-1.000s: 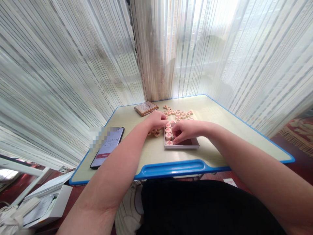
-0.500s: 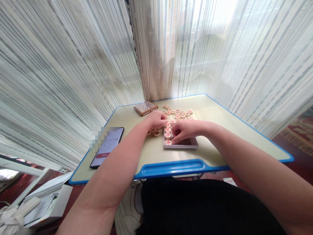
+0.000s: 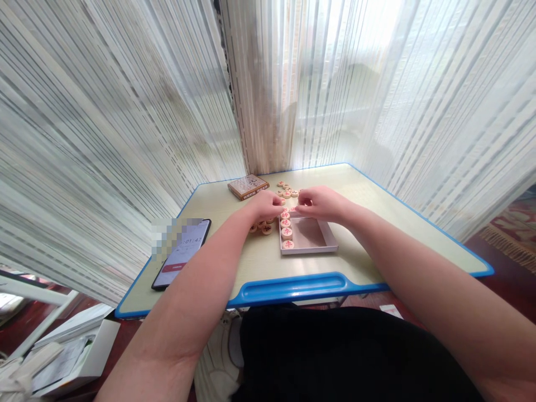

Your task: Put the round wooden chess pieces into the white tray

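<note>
A shallow white box (image 3: pixel 335 247) lies on the table with a column of round wooden Chinese chess pieces (image 3: pixel 287 233) along its left side, red characters up. At the box's far left corner is my left hand (image 3: pixel 268 205), its fingers closed in a pinch; what they hold, if anything, is hidden. Over the far edge, my right hand (image 3: pixel 321 201) is curled, its fingertips at a red-marked chess piece (image 3: pixel 293 210). Loose pieces (image 3: pixel 266 229) sit left of the box, partly under my left hand. More pieces (image 3: pixel 287 194) are scattered beyond, some hidden by my right hand.
A patterned flat box (image 3: pixel 248 187) rests at the back left of the table. A phone (image 3: pixel 184 254) showing a timer lies at the left. The table has a blue rim with a molded blue tray (image 3: pixel 295 287) in front. Striped curtains (image 3: pixel 268 84) hang behind.
My right hand has moved from inside the box, near its front piece, away to the far edge. More of the box floor shows now. My left hand stays almost in place.
</note>
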Motion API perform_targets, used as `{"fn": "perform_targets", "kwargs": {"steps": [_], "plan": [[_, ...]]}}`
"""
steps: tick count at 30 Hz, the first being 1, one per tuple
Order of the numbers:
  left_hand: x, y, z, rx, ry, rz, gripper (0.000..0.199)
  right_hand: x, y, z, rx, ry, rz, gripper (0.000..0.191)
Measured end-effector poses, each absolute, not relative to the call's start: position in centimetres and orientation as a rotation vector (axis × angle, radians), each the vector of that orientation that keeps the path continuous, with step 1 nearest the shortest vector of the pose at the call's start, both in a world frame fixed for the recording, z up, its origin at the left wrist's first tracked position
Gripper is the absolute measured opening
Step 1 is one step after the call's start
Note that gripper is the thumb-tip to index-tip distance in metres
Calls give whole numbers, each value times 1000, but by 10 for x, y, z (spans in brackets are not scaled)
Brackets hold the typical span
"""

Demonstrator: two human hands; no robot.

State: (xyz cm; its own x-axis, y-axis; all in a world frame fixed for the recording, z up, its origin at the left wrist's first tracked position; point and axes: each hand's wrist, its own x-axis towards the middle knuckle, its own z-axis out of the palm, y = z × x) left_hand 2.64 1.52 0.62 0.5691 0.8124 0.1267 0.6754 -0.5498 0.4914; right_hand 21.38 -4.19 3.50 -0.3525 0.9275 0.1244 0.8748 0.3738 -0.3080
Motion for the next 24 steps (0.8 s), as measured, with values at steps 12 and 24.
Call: {"fn": "perform_targets", "kwargs": {"steps": [12, 24], "plan": [[28, 16, 7, 2505, 1353, 526, 15, 237, -17, 21, -1898, -2089, 159, 30], [25, 26, 2, 2547, 1441, 459, 26, 236, -15, 15, -1696, -2241, 207, 27]]}}
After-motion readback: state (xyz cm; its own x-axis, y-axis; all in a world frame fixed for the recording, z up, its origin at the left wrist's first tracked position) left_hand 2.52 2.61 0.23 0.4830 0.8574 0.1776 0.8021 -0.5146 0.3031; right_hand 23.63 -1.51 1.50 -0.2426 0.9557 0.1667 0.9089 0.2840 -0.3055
